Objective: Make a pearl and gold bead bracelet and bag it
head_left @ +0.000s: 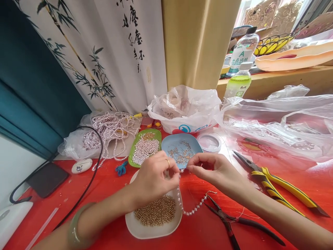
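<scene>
The left hand (161, 172), a gold ring on one finger, is pinched closed, thumb against forefinger, on the upper part of a pearl-bead strand (196, 209). The right hand (215, 168) faces it with thumb and forefinger brought together at the strand's top end, right beside a bead; the exact point of hold is too small to make out. The strand hangs past the right rim of a white dish (153, 234), then curves right, its tail just beside the tips of the black-handled needle-nose pliers (226, 218), toward the near edge of the red counter (99, 215).

The white dish, partly under the left hand, carries gold beads (156, 211). Beyond the hands, toward the counter's far edge, a green dish (132, 152) holds pearl beads (147, 149) with smaller gold pieces, and next to it a blue dish (168, 141) holds thin gold-coloured pins (182, 154). A tangle of pearl strings (104, 133) lies near the far left corner. Yellow-and-black long-nose pliers (265, 173) lie toward the right edge, and a plastic-wrapped tub (182, 119) stands at the far edge by the curtains (192, 41).
</scene>
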`<state>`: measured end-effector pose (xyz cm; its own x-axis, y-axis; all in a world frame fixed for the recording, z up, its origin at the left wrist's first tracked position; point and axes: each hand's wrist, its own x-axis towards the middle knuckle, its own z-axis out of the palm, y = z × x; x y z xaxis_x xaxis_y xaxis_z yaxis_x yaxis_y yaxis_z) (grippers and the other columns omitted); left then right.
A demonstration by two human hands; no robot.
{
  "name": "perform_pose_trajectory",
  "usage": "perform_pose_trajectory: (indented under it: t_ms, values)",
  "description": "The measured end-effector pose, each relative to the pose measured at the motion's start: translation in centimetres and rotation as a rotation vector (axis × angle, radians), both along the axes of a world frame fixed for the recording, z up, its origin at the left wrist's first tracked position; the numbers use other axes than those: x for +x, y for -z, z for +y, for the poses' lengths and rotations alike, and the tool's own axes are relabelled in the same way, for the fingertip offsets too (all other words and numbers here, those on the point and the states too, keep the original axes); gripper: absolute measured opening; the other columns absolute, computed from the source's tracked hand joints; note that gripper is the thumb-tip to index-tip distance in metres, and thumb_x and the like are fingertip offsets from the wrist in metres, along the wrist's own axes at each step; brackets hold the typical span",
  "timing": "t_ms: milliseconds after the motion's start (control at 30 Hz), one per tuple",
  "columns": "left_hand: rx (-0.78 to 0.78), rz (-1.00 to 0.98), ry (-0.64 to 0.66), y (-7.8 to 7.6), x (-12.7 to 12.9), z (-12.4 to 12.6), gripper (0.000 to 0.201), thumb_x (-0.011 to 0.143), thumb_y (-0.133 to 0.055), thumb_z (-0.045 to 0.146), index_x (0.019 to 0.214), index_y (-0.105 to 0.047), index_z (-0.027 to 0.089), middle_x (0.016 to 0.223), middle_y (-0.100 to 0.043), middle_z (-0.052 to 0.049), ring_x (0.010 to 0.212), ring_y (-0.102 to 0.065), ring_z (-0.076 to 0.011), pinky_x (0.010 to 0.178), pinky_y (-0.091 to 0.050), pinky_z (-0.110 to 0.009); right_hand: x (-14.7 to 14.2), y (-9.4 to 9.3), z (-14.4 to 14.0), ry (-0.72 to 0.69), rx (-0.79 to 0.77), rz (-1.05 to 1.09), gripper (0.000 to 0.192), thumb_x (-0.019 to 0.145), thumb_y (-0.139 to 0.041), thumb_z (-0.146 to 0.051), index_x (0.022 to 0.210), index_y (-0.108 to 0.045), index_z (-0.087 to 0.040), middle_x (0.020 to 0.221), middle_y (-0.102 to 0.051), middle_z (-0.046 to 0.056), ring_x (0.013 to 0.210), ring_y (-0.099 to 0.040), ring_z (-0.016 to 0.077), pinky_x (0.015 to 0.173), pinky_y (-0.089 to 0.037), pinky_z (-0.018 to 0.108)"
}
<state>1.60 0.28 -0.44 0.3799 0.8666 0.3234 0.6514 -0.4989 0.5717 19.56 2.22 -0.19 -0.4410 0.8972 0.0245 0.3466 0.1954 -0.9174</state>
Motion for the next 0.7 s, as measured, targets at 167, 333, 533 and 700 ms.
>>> perform_pose_trajectory:
  t_ms: [167,333,533,700]
  values:
    - [0.101,-0.005,0.047,0.1,0.2,0.0,0.014,0.063,-0.053,0.002,0.060,-0.056,0.015,0.057,-0.051,0.001,0.060,-0.045,-0.0124,0.053,-0.037,-0.023,0.0,0.2,-0.1,-0.041,0.036,-0.011,0.013,0.073,-0.048,-0.017,0.064,-0.057,-0.016,0.059,-0.054,-0.002,0.055,-0.046,0.0101,0.051,-0.036,0.021]
    - [0.092,0.018,0.066,0.1,0.3,-0.1,0.016,0.062,-0.051,0.000,0.059,-0.054,0.016,0.055,-0.052,0.001,0.060,-0.044,-0.0127,0.053,-0.036,-0.023,-0.1,0.0,-0.3,-0.045,0.258,-0.146,0.013,0.068,-0.045,-0.008,0.061,-0.053,-0.017,0.056,-0.051,-0.002,0.053,-0.045,0.0103,0.049,-0.036,0.021]
    - [0.178,0.141,0.099,0.4,0.0,-0.1,0.013,0.067,-0.050,0.005,0.061,-0.053,0.016,0.056,-0.053,0.000,0.062,-0.042,-0.0142,0.055,-0.036,-0.025,0.1,0.2,-0.6,-0.048,0.727,-0.386,0.020,0.070,-0.043,-0.008,0.076,-0.060,-0.016,0.066,-0.056,0.003,0.058,-0.050,0.0140,0.052,-0.038,0.025]
    - [0.350,0.282,0.107,0.9,0.0,-0.2,0.015,0.071,-0.047,0.006,0.060,-0.053,0.014,0.057,-0.052,-0.002,0.063,-0.040,-0.0154,0.053,-0.036,-0.026,0.0,0.1,-1.0,-0.118,0.883,-0.481,0.021,0.073,-0.042,-0.011,0.074,-0.064,-0.014,0.060,-0.056,0.004,0.056,-0.049,0.0161,0.050,-0.036,0.027]
